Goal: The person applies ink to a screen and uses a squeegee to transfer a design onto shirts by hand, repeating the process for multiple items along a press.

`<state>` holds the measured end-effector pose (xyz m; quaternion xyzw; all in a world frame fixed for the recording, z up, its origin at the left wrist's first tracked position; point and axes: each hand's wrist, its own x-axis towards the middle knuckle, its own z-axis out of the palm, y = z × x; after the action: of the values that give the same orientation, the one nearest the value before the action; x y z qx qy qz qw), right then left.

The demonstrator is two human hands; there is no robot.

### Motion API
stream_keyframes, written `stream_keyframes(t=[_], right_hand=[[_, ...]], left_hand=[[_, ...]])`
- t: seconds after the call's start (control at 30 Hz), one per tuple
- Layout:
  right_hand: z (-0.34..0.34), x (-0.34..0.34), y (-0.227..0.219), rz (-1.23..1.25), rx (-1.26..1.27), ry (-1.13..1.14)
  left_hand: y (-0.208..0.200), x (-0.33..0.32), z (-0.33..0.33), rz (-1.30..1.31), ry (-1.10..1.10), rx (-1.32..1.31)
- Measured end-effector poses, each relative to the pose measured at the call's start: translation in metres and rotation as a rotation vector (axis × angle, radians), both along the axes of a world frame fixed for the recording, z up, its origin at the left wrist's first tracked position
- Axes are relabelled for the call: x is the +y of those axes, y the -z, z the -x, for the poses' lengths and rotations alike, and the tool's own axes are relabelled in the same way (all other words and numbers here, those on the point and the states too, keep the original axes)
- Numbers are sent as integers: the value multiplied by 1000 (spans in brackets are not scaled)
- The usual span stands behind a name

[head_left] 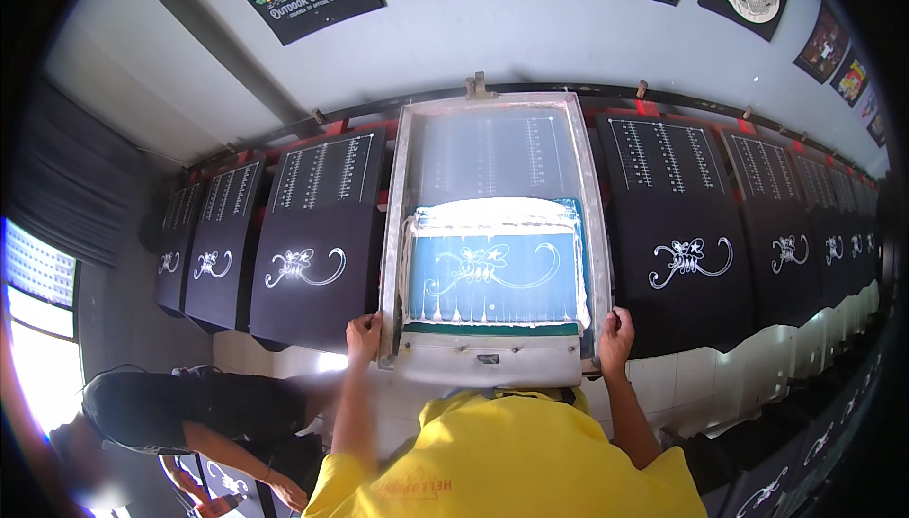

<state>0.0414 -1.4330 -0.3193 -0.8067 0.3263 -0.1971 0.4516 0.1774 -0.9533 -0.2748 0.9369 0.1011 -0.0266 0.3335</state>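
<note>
In front of me lies a silkscreen frame (391, 234) with pale metal rails, over one of the printing boards. Its blue mesh (443, 258) carries an ornate curled stencil, and white ink (492, 217) is smeared across the far part and along both sides. At the frame's near end rests a wide squeegee (488, 363), with neither hand on it. My left hand (364, 338) is closed on the frame's left rail near its front corner. Opposite, my right hand (616, 333) grips the right rail with curled fingers. Whatever is beneath the screen is mostly hidden.
Black fabric pieces (314, 267) with white curled prints lie on boards to the left, and more printed fabric (689, 272) to the right. A dark rail (360, 110) runs behind. Another person (204, 414) in dark clothes bends at lower left. More prints (762, 494) lie lower right.
</note>
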Motion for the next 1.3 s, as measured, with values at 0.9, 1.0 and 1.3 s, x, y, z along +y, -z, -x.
stream_keyframes(t=[0.9,1.0,1.3], right_hand=[[-18,-40,-17,-196,-221,-11],[1,-90,-21,-232,-236,-8],[65,-261,-19,-286,-233,5]], left_hand=[[-38,-54,14,365,-144,-119],[-44,-104,38,346,-149,-142],[-46,-264,92,324,-100,-52]])
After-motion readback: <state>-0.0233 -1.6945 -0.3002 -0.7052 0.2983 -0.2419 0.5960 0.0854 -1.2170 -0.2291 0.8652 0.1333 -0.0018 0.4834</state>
